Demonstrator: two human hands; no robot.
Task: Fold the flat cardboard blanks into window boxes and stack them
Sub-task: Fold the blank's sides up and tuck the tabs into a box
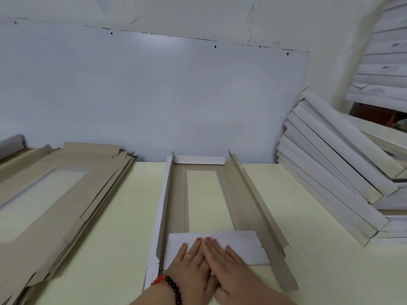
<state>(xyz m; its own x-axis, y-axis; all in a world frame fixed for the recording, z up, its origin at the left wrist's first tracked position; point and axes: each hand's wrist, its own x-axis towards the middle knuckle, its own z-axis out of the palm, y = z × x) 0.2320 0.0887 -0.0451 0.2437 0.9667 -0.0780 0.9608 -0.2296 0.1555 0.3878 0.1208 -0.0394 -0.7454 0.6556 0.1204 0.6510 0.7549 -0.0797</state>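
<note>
Half-folded blank [202, 194] lying on desk [308, 216], near flap [242, 241] under both flat hands: left [193, 260], right [229, 267], released, pressing.

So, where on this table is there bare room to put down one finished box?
Two bare strips: one between the pile of flat blanks and the half-folded box, one between that box and the leaning stack of finished boxes. Both hands, left and right, press the near flap. The right edge is crowded.

Pale table [308, 271] against white wall [198, 14]
</note>
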